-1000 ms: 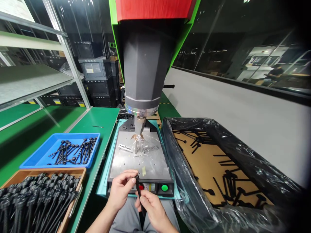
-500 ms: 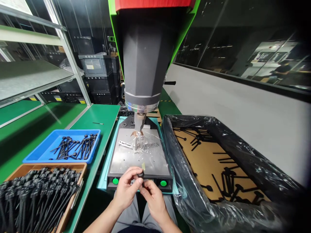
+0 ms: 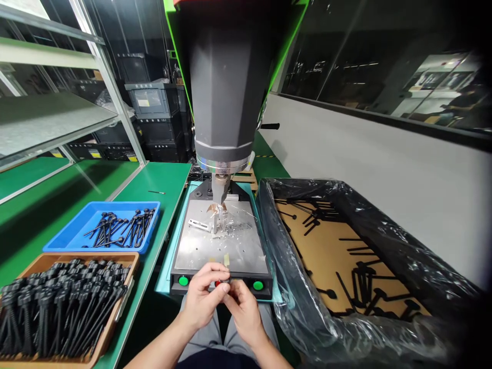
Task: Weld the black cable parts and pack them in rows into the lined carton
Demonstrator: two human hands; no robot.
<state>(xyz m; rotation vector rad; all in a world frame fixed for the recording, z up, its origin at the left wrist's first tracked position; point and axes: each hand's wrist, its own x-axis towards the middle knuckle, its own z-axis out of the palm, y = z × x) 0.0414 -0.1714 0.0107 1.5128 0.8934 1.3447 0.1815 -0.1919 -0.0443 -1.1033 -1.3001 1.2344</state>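
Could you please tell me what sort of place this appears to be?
It looks like a factory workstation: a bench machine with green push buttons stands before the person, an orange-brown bin is packed with black tie-like parts, and storage crates are stacked behind.

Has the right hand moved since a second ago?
Yes: the right hand has moved up the view, its top edge, below the right green button earlier, now about level with it.
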